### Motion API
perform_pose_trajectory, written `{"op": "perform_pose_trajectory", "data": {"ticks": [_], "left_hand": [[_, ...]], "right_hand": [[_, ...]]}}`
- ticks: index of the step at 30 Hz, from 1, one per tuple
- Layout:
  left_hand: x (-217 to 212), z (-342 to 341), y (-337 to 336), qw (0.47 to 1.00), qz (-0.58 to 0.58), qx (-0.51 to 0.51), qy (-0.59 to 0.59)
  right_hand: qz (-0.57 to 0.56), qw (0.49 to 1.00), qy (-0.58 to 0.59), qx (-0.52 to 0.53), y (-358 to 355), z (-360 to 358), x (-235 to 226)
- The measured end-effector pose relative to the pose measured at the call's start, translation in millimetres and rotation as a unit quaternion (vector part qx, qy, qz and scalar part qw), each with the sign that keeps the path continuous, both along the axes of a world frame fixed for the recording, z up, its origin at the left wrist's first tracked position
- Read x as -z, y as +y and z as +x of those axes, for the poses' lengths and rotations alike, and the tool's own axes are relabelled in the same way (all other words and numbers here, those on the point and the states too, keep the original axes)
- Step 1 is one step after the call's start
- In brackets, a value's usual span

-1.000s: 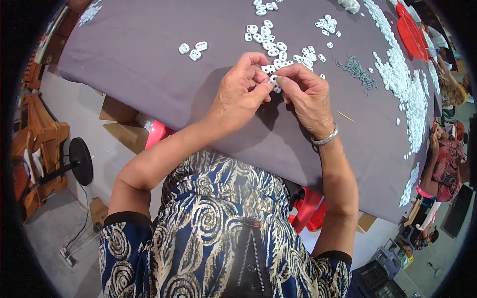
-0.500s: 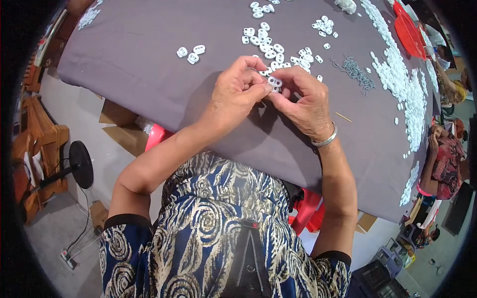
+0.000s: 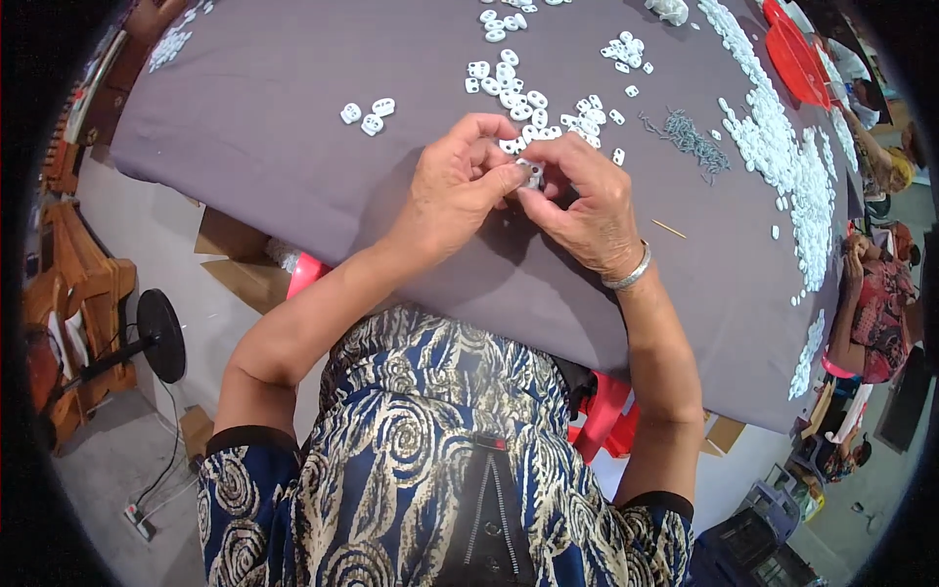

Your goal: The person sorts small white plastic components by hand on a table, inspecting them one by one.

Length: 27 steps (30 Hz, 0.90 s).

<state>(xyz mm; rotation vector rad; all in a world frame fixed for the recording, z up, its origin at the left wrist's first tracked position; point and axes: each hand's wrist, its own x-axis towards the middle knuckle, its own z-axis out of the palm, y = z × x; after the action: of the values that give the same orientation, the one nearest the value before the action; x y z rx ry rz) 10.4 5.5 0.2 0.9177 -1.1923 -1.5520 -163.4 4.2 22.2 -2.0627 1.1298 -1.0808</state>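
Note:
Just in front of a cluster of white two-holed pieces (image 3: 513, 90), my hands meet over the table. Between the fingertips sits a small white two-holed plastic piece (image 3: 532, 174), partly hidden by my thumb. My left hand (image 3: 458, 186) pinches it from the left, thumb on top. My right hand (image 3: 589, 201), with a silver bangle at its wrist, closes on it from the right with thumb and index finger. Whether a second small part is in the fingers cannot be made out. Three similar pieces (image 3: 372, 124) lie apart, to the left.
A grey cloth (image 3: 264, 127) covers the table. At right are a pile of thin grey bits (image 3: 693, 139), a thin wooden stick (image 3: 669, 228) and a long heap of small white parts (image 3: 807, 210). A red basket (image 3: 794, 57) stands far right. Another person (image 3: 875, 313) sits beyond the right edge.
The held piece has turned and is more covered by my fingers. Both hands stay pinched together; the whole view has shifted slightly.

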Motion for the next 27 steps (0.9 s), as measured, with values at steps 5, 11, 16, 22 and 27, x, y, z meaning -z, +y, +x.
{"op": "perform_pose_trajectory", "data": {"ticks": [5,11,16,22,27], "left_hand": [[-11,0,3,1.000,0.026,0.012,0.004],[-13,2,3,0.997,0.053,0.058,-0.015],[-18,4,5,0.992,0.100,0.069,-0.023],[-17,5,9,0.995,0.073,0.071,-0.020],[-12,-26,17,0.993,-0.080,-0.016,0.090]], "right_hand": [[-0.058,0.990,0.129,-0.019,-2,-3,-1],[-0.039,0.970,0.235,-0.044,4,-3,4],[-0.012,0.976,0.213,-0.052,5,-1,12],[0.012,0.986,0.158,-0.045,8,2,7],[-0.023,0.997,0.041,-0.056,14,9,10]]}}
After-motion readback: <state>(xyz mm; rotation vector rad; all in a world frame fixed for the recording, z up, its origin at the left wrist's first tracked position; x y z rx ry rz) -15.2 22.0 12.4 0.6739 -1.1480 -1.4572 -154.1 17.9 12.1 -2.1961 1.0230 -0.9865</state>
